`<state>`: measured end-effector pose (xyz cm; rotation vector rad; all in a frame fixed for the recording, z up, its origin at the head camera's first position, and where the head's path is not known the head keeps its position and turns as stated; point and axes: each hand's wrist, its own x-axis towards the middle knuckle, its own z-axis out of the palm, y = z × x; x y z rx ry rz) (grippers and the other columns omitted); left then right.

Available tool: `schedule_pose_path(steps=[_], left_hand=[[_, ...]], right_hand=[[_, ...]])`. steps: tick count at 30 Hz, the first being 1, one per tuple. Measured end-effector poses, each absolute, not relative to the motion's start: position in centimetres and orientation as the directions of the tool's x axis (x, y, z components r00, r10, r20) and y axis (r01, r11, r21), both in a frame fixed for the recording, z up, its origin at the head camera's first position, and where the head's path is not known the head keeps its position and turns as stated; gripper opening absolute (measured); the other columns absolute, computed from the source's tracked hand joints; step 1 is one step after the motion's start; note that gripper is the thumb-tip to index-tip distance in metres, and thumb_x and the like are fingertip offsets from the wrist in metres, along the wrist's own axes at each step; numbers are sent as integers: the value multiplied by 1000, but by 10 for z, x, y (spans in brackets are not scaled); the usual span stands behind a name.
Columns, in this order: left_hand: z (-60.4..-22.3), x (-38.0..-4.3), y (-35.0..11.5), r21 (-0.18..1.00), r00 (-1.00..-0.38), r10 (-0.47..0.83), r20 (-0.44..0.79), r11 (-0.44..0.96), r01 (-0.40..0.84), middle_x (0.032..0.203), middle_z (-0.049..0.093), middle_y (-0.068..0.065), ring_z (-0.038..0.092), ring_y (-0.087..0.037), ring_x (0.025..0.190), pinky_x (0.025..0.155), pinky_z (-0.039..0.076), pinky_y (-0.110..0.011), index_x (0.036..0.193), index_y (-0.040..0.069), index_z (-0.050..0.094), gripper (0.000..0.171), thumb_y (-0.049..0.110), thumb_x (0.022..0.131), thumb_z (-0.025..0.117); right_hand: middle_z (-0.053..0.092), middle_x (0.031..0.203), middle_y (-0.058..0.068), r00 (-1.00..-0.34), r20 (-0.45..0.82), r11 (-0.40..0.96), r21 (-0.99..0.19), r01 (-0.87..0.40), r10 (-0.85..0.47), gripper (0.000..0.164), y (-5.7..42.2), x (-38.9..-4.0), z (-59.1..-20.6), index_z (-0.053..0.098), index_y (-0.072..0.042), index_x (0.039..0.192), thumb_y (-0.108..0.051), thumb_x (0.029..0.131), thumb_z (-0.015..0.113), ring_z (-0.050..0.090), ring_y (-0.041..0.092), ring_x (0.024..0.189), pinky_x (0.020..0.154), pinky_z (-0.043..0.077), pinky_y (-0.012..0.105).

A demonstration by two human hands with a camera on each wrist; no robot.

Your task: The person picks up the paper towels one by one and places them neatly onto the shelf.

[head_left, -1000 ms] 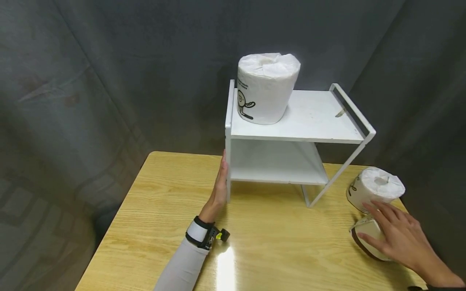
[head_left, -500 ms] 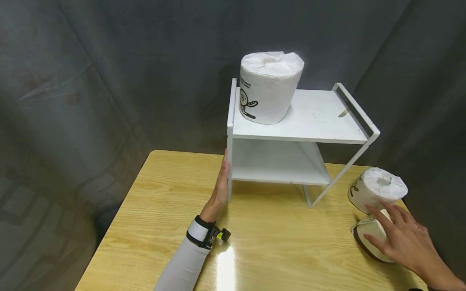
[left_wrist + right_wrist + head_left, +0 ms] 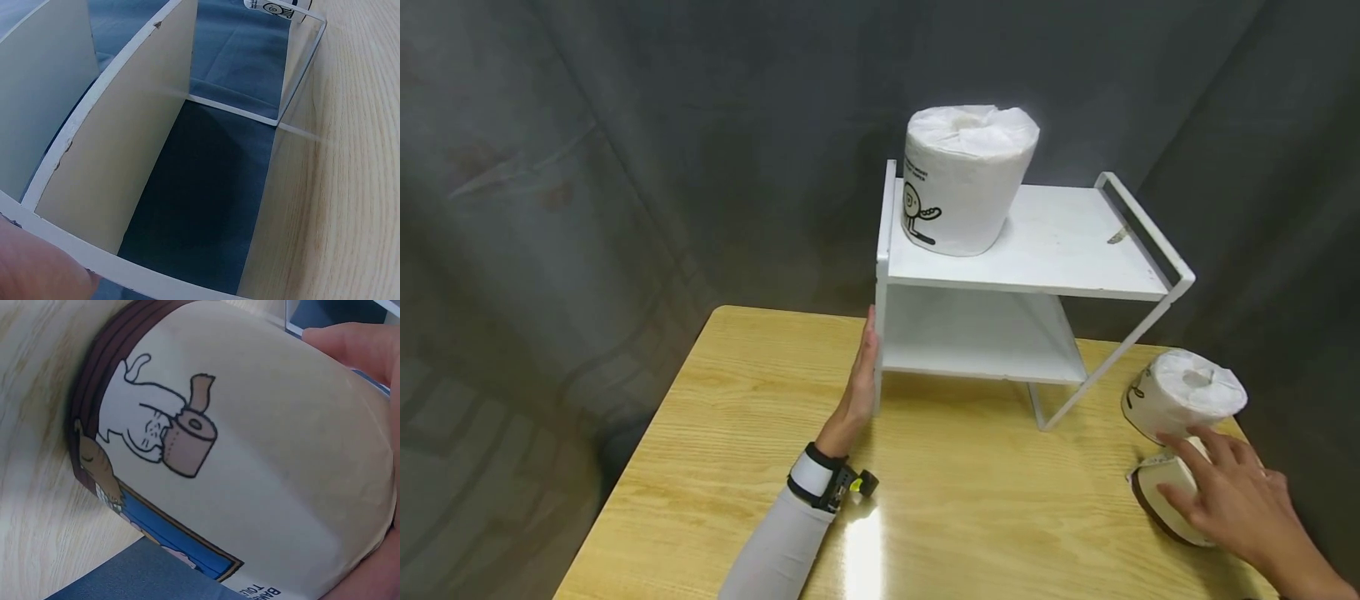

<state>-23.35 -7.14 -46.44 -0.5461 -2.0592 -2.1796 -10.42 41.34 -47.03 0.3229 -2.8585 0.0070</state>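
Observation:
My left hand point(image 3: 856, 387) presses straight fingers flat against the left side frame of a white two-tier shelf point(image 3: 1067, 237). Over at the right, my right hand point(image 3: 1236, 504) grips a cream paper-wrapped toilet roll point(image 3: 1161, 477) with the thumb on one side and fingers on the other. In the right wrist view this roll point(image 3: 262, 450) shows a printed white cat with a small roll and a dark brown band at one end. A white wrapped toilet roll point(image 3: 973, 192) stands upright on the top tier, at its left end.
Another white wrapped toilet roll point(image 3: 1187, 396) stands just behind the cream one, near the right edge of the wooden table point(image 3: 760, 383). The shelf's right side frame slants outward. Dark grey curtains point(image 3: 760, 167) hang behind and at both sides.
The whole scene has shifted slightly right in the head view. The right hand and the cream toilet roll are nearly still, and the left hand stays against the shelf.

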Motion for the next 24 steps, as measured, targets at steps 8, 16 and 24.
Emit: schedule_pose_path(steps=[8,16,24], left_hand=[[-464,-232,-71,949,-933,174,315,-71,307,179,-6,-8,-6,-27,165,130,-3,-57,171,11,-5,88,69,107,11],[-463,-233,-70,950,-935,175,310,-81,300,178,-8,-10,-7,-28,164,130,-4,-58,170,9,-6,93,73,106,13],[-462,-232,-70,950,-934,174,311,-85,300,179,-7,-7,-6,-26,165,131,-3,-56,171,11,-6,88,69,107,13]], right_hand=[[50,134,31,-949,246,981,37,-192,-195,54,410,-102,-470,62,-13,120,-30,76,88,47,68,112,52,39,79],[52,132,29,-962,207,984,38,-176,-180,52,404,-99,-469,64,-12,118,-31,76,88,47,67,112,53,40,79],[56,125,30,-956,205,977,64,-202,-211,50,397,-96,-466,67,-12,111,-31,71,89,50,66,109,54,42,80]])
